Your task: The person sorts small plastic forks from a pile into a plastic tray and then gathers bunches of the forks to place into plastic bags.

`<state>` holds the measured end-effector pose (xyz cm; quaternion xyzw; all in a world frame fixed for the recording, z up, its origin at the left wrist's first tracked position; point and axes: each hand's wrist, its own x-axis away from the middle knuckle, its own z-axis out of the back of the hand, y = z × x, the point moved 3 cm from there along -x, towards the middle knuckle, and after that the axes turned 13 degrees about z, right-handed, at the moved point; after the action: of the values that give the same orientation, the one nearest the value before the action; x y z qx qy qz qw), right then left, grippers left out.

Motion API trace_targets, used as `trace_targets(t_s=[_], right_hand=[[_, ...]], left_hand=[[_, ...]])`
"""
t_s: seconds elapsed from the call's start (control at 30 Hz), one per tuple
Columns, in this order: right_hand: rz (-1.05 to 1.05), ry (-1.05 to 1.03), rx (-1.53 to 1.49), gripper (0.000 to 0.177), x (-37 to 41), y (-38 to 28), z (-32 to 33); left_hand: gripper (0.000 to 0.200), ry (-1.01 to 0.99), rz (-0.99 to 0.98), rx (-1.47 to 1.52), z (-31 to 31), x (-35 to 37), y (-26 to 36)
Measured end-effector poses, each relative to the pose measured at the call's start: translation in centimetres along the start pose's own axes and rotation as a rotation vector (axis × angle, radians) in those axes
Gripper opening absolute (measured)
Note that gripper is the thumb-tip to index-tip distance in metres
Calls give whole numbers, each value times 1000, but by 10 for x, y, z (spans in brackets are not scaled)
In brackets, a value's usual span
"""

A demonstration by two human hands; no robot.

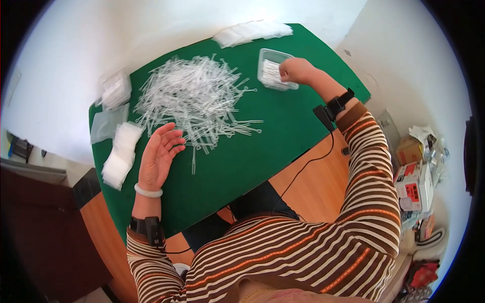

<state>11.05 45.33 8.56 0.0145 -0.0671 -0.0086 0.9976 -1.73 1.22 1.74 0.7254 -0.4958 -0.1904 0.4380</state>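
- Green tabletop [227, 171], mid-frame.
- Clear looped plastic sticks [192, 91]: heaped, upper left of centre.
- Left hand [160, 156]: released, beside heap.
- Right hand [297, 70]: curled at clear tub [260, 63], upper centre; grasp cannot be told.

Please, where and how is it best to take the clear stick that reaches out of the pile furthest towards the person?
Probably pinch the stick by its near end, coming from the person's side; the left hand is nearer. That end lies free on the green table, while the far end meets the pile.
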Motion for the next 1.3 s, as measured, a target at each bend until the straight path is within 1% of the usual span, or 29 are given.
trace_targets(t_s=[0.07,0.13,0.17,0.27,0.3,0.33,0.4,0.43,0.47,0.53,0.57,0.67,0.7,0.8,0.97,1.07,1.1,1.2,1.23,1.3], right_hand=[[-9,-37,74,18,-4,-1,-14],[-51,-1,144,16,-7,0,-8],[-21,-1,144,16,-12,-12,0],[-59,379,117,15,-13,-40,32],[-41,376,114,15,-17,-51,31],[23,375,60,14,-23,-67,29],[143,374,-45,13,-39,-94,27],[151,377,-42,13,-48,-100,25],[178,373,-17,17,-59,-104,18],[231,368,31,32,-83,-112,3],[236,370,34,32,-95,-114,-2],[398,413,-2,60,-128,-129,-6],[407,413,1,60,-134,-136,-3],[432,163,124,76,-152,-154,-2],[489,71,181,76,-171,-163,-4],[427,-27,203,72,-165,-169,8],[427,-30,203,72,-164,-168,5],[520,171,90,59,-156,-163,1],[520,171,92,59,-155,-163,-3],[463,181,98,49,-154,-162,-11]], left_hand=[[49,31,-18,20,3,3,1],[47,102,-37,47,13,2,0],[44,139,-41,76,17,0,-2],[38,229,-65,119,23,0,-2],[35,258,-74,122,24,0,-2],[32,283,-83,121,24,0,-1],[31,313,-94,103,27,1,-1],[30,332,-98,81,27,0,-1],[30,351,-102,62,28,0,-2],[28,367,-104,57,29,0,-2],[26,380,-99,49,29,-1,-2],[24,387,-104,43,29,-1,-1],[23,381,-103,43,28,-1,-1],[20,386,-108,54,25,-2,0],[18,393,-92,72,25,-1,0],[18,385,-76,60,27,-2,-2],[19,382,-72,42,27,-2,-2],[19,375,-70,19,26,-3,-3],[19,374,-71,15,26,-2,-3],[19,375,-76,10,27,-2,-3]])
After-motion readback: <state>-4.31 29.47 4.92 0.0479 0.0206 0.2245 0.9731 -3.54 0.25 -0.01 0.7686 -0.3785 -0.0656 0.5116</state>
